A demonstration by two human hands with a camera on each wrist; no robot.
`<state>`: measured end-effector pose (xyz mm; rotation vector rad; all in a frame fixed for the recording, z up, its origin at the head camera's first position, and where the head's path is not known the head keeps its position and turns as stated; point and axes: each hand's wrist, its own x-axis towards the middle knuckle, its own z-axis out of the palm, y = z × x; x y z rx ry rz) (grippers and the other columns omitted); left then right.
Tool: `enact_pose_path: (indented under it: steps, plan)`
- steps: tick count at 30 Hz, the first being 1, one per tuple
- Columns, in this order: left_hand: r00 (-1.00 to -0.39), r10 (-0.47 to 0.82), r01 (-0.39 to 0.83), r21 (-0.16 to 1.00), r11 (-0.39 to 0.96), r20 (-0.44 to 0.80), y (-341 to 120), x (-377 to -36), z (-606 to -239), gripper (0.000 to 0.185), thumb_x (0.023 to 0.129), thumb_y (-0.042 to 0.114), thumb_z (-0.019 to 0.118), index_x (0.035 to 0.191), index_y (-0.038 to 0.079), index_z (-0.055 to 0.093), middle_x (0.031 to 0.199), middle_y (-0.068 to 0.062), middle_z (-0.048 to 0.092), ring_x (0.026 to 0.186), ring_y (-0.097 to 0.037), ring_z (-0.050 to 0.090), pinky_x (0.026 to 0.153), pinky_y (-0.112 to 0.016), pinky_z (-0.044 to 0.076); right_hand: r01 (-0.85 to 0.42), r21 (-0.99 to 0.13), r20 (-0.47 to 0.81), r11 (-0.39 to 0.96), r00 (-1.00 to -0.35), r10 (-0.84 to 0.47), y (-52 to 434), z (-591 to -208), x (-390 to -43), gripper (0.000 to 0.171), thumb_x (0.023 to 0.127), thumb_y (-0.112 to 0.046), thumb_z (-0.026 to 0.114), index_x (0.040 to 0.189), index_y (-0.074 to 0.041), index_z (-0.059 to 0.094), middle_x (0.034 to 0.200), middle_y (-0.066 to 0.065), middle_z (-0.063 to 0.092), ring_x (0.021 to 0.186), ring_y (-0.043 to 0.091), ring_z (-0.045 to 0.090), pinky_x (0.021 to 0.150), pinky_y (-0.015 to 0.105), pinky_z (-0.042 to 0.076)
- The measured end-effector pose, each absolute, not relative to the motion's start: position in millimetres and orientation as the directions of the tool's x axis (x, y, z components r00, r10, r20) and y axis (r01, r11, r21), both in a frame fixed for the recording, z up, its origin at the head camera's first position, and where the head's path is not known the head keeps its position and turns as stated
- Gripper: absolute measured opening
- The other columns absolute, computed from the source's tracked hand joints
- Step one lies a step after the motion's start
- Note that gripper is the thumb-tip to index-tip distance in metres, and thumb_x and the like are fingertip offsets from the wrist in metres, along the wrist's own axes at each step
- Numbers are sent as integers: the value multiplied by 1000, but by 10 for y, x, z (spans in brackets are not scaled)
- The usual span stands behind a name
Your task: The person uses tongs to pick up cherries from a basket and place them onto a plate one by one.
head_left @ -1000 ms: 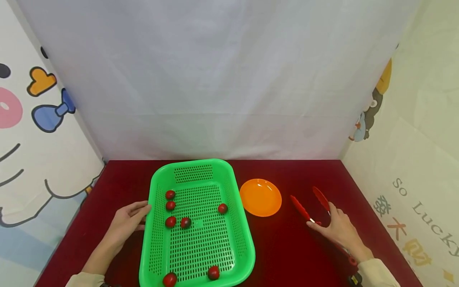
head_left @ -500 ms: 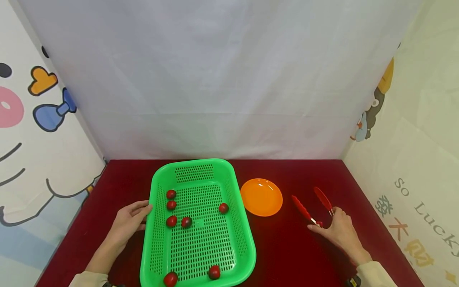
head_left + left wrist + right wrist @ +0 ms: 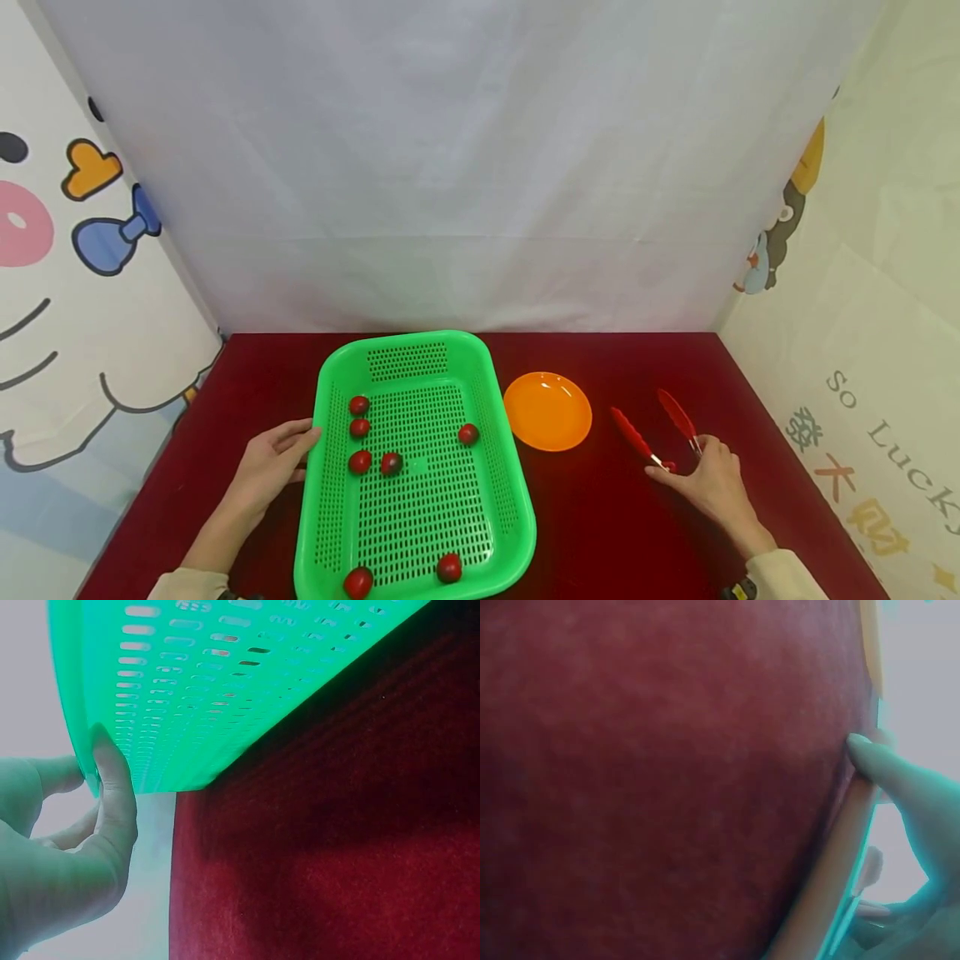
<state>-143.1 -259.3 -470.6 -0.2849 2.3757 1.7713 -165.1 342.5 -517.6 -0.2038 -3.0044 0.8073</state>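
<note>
Left hand (image 3: 268,468) stayed on the left rim of the green basket (image 3: 495,467), fingers (image 3: 112,795) curled against its wall, steadying it on the red counter (image 3: 600,517). 7 red fruits (image 3: 359,462) sat inside. Orange plate (image 3: 547,411) just right of the basket, untouched. Right hand (image 3: 708,487) had crept forward over 1 s, fingers now closing round the red tongs (image 3: 652,437), which hadn't lifted. Looked like pickup was starting.
</note>
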Motion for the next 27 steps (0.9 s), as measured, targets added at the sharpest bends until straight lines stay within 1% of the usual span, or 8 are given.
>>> enact_pose_path:
  steps: [6, 14, 22, 27]
  plan:
    - [-970, -68, -244, 928, 280, -235, -2572, -1422, -4713, 61, 108, 31, 58, 151, -7, 41, 138, -24, 61, 89, -1, 67, 75, -27, 59, 123, -529, -11, 840, -990, 138, 3449, -5147, -1627, 102, 80, -51, 86, 136, 20, 40, 122, 40, 54, 104, 50, 57, 92, 66, 49]
    - [-976, -81, -217, 939, 268, -202, -2570, -1392, -4710, 58, 107, 30, 59, 149, -7, 44, 133, -22, 64, 86, -3, 68, 73, -27, 59, 84, -566, 10, 820, -994, 109, 3440, -5054, -1680, 98, 81, -52, 86, 137, 15, 41, 116, 31, 57, 98, 39, 59, 88, 60, 53]
    - [-978, -86, -206, 942, 266, -190, -2559, -1387, -4713, 55, 107, 28, 59, 147, -8, 46, 132, -23, 65, 86, -4, 68, 73, -27, 59, 27, -575, 73, 818, -994, 85, 3358, -4902, -1744, 94, 80, -50, 86, 137, 12, 43, 116, 29, 57, 94, 36, 60, 84, 56, 56]
    - [-976, -96, -216, 938, 272, -197, -2551, -1384, -4710, 56, 107, 29, 59, 148, -8, 46, 135, -24, 63, 87, -4, 67, 73, -26, 59, 5, -586, 94, 811, -993, 74, 3317, -4810, -1799, 98, 81, -52, 86, 143, 9, 39, 124, 30, 55, 99, 39, 61, 85, 56, 58]
